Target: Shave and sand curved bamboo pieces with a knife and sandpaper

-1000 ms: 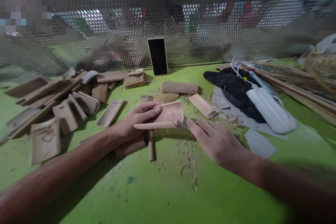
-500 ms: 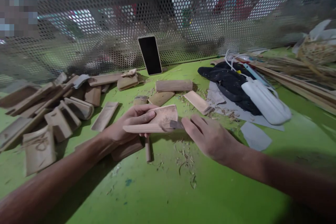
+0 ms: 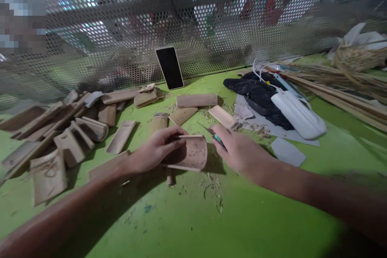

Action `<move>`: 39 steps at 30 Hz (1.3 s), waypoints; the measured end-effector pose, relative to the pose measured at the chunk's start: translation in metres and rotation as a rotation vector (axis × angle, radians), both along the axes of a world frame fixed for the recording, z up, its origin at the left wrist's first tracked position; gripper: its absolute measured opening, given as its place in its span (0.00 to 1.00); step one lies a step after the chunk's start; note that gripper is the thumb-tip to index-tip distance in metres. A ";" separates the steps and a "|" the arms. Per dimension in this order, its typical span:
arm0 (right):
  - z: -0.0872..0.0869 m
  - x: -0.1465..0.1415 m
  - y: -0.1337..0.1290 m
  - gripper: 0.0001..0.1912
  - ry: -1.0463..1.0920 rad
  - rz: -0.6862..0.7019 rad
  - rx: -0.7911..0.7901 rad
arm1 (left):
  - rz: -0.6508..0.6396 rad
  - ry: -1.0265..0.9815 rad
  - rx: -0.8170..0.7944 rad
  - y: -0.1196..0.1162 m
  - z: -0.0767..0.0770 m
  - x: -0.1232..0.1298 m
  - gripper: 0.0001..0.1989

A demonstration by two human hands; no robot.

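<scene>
My left hand (image 3: 163, 145) is closed on the left part of a curved bamboo piece (image 3: 193, 153), its hollow side facing me. Just to the right, my right hand (image 3: 236, 147) grips a small knife (image 3: 218, 140) with a dark and green handle. The thin blade points up and left, apart from the piece. Below the piece, wood shavings (image 3: 213, 187) lie on the green table (image 3: 193, 225). A short stick (image 3: 169, 177) shows partly under the piece.
Many bamboo pieces (image 3: 68, 147) are heaped on the left. A phone (image 3: 169, 68) leans against the perforated metal screen (image 3: 121, 56). On the right lie a black cloth (image 3: 261, 102), a white power strip (image 3: 299, 113), paper (image 3: 288, 152) and long bamboo strips (image 3: 338, 96).
The bamboo piece has turned, so its hollow side now faces me. My right hand has lifted the blade off the piece and tilted it up and left.
</scene>
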State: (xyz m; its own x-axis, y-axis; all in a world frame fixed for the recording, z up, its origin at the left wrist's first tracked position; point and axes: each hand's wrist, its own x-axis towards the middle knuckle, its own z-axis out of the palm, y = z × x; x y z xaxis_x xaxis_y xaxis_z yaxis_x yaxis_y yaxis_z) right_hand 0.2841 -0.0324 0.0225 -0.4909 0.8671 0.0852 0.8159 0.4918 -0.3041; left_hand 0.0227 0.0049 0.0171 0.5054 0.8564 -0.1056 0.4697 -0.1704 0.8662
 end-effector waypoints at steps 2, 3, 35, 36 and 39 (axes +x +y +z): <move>0.003 0.004 0.005 0.18 0.037 -0.113 -0.164 | 0.009 0.156 0.195 0.003 -0.005 0.001 0.12; 0.004 0.006 0.008 0.18 0.048 -0.131 -0.210 | 0.013 0.225 0.273 0.005 -0.007 0.001 0.11; 0.019 -0.004 0.010 0.22 -0.236 -0.011 -0.207 | -0.157 0.640 0.576 0.010 0.007 0.032 0.16; 0.019 -0.004 0.010 0.22 -0.234 -0.007 -0.218 | -0.159 0.631 0.573 0.011 0.006 0.031 0.15; 0.016 -0.006 0.010 0.21 -0.171 -0.032 -0.204 | -0.169 0.599 0.557 0.017 0.004 0.028 0.15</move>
State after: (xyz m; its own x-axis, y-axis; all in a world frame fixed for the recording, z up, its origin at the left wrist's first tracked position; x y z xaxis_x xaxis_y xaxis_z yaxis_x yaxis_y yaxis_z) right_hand 0.2783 -0.0228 0.0384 -0.4550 0.8731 -0.1751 0.8781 0.4073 -0.2510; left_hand 0.0511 0.0219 0.0210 0.6249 0.7805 0.0189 0.7537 -0.6094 0.2461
